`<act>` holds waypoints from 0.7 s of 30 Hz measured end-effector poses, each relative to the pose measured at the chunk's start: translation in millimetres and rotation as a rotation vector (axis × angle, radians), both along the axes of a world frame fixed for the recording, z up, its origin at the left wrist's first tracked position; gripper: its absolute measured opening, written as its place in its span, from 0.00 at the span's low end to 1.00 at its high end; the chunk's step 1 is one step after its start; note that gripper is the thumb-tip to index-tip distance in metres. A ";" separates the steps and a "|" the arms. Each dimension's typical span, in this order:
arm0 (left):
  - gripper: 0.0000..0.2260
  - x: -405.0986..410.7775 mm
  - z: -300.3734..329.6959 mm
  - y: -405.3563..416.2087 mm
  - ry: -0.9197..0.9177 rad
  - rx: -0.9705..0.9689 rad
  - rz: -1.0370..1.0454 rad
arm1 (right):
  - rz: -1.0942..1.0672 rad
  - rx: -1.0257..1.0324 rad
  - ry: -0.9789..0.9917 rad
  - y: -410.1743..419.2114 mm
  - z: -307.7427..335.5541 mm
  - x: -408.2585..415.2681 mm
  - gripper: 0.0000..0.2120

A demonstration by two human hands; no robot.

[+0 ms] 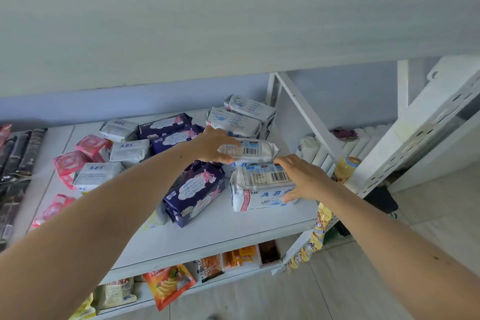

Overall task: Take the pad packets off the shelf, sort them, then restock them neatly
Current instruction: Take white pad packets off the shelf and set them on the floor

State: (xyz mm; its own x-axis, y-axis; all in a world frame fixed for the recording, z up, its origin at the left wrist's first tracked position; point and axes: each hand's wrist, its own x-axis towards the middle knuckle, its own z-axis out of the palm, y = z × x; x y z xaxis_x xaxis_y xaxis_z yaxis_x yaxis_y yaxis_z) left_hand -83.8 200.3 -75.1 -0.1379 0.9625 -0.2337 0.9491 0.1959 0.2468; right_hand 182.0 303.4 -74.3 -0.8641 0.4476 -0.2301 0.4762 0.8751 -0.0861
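Pad packets lie scattered on a white shelf (213, 231). My left hand (211, 144) grips a white ABC packet (249, 149) with a barcode, held over another white one. My right hand (302, 178) closes around the right end of a larger white ABC packet (259, 187) near the shelf's front right. Two more white packets (241, 117) are stacked at the back. Purple packets (193, 193) lie in the middle, with others (168, 128) behind them. Grey ABC packets (97, 174) and pink packets (68, 163) sit to the left.
A thick upper shelf board (233, 26) hangs overhead. Dark packets (18, 161) line the far left. Snack bags (168, 286) fill the shelf below. A strip of yellow sachets (315, 236) hangs at the right corner, beside a yellow jar (346, 167) and white bottles (307, 149).
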 end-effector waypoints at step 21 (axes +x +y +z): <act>0.29 -6.6 -8.8 4.8 -0.072 -0.050 -0.085 | -0.032 -0.102 0.049 2.4 1.7 0.9 0.41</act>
State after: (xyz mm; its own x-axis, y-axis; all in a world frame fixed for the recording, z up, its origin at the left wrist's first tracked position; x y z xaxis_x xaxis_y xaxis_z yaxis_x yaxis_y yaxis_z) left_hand -90.4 205.1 -83.8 -0.0372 0.9570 -0.2877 0.9428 0.1290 0.3073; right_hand 182.9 305.8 -72.6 -0.8612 0.4511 -0.2341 0.4965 0.8452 -0.1978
